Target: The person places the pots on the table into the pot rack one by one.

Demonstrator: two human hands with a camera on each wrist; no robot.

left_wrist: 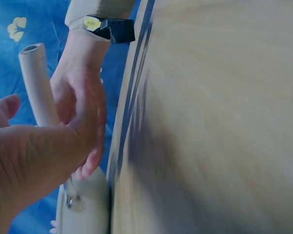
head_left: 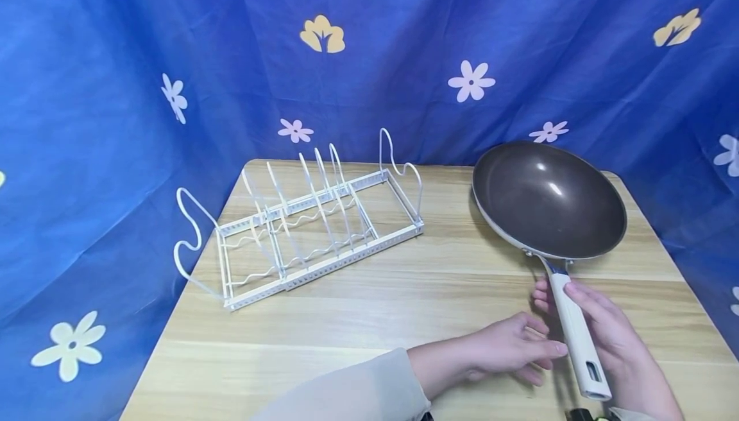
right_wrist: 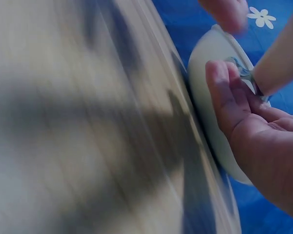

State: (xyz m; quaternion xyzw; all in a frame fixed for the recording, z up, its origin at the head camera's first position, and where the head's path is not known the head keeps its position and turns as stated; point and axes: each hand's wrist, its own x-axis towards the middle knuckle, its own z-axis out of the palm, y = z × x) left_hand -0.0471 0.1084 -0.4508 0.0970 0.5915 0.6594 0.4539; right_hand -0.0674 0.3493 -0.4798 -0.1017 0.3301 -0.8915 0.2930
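head view: the frying pan is at the far right of the wooden table, its pale handle pointing near. the right hand is clamped round that handle; the left hand, fingers apart, is just left of it, and i cannot tell whether they touch. a white wire rack stands to the left.

left wrist view: the right hand shows beyond the left hand.

right wrist view: the right hand's fingers curl beneath the handle, beside the pan's pale underside.

white wire rack: left side, on wooden table | blue flower-print cloth: behind table
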